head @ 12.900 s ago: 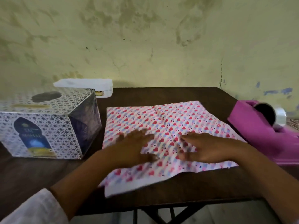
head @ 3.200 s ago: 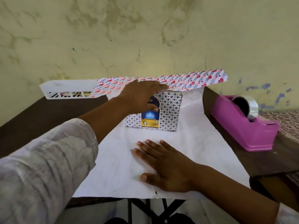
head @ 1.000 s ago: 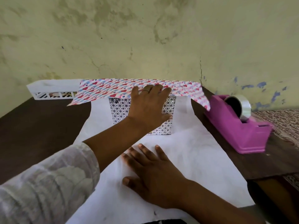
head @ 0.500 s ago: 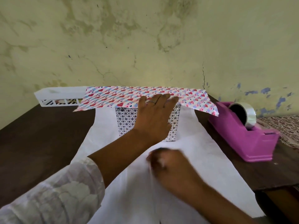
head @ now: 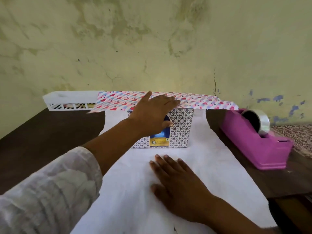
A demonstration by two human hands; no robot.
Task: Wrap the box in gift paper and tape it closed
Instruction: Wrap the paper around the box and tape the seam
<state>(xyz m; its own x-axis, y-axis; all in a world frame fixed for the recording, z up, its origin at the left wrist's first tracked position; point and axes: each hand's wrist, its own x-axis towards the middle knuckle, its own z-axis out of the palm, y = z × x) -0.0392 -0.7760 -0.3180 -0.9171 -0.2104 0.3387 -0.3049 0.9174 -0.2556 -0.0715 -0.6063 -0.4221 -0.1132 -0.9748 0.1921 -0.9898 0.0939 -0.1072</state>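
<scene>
A patterned box [head: 180,127] with a blue and yellow label stands upright on the white back side of the gift paper [head: 211,159], near the far end of the sheet. The far end of the paper, printed with hearts [head: 202,101], is folded over the box's top. My left hand [head: 152,114] lies flat on that fold, fingers on top and thumb against the box's front face, pressing the paper down. My right hand [head: 175,184] rests flat, fingers spread, on the white paper in front of the box.
A pink tape dispenser [head: 256,141] with a clear tape roll sits at the right on the dark wooden table [head: 42,135]. A white slotted tray [head: 70,101] stands at the back left against the stained wall. The table's right edge is close to the dispenser.
My right hand, which had curled and moved on the paper half a second ago, now lies flat with fingers spread. My left hand has shifted left on the fold, uncovering the box's label.
</scene>
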